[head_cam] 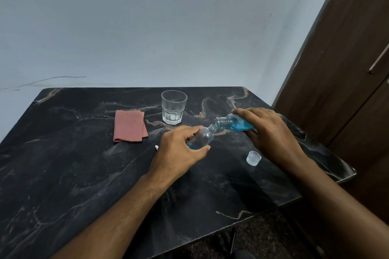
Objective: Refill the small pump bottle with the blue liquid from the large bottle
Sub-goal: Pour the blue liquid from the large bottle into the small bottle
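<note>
My left hand (179, 149) grips the small clear bottle (203, 137), tilted with its open neck pointing up and right; a little blue liquid lies at its bottom. My right hand (271, 132) holds the large bottle (235, 123) of blue liquid tipped nearly flat, its open mouth touching the small bottle's neck. A white tip (156, 147), perhaps of the pump, pokes out from behind my left hand; the rest is hidden. A translucent cap (253, 158) lies on the table below my right hand.
The black marble table (84, 174) carries an empty clear glass (173, 107) at the back middle and a folded pink cloth (129, 125) to its left. A brown wooden door (347, 69) stands close at the right. The table's right edge is near my right wrist.
</note>
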### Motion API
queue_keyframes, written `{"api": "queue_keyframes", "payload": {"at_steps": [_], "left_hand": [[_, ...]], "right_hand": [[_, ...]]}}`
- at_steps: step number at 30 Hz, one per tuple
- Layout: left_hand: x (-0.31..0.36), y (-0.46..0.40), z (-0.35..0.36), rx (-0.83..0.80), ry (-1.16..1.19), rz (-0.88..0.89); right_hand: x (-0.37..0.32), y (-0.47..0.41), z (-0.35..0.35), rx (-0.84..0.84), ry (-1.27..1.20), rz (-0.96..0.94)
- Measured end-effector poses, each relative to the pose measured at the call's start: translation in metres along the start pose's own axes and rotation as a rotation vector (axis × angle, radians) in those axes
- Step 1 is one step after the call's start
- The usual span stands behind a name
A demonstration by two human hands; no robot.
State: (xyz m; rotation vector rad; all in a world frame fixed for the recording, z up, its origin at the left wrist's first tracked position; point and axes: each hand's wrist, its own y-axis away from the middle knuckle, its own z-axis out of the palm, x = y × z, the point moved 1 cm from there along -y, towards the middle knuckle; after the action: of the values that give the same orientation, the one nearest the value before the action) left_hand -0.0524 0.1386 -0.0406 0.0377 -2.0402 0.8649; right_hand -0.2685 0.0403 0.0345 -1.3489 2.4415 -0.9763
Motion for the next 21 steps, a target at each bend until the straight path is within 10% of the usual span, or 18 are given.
{"api": "queue_keyframes", "payload": {"at_steps": [21], "left_hand": [[0.0027, 0.0008, -0.0018, 0.008, -0.005, 0.003]], "right_hand": [[0.0023, -0.0007, 0.0012, 0.014, -0.006, -0.008]]}}
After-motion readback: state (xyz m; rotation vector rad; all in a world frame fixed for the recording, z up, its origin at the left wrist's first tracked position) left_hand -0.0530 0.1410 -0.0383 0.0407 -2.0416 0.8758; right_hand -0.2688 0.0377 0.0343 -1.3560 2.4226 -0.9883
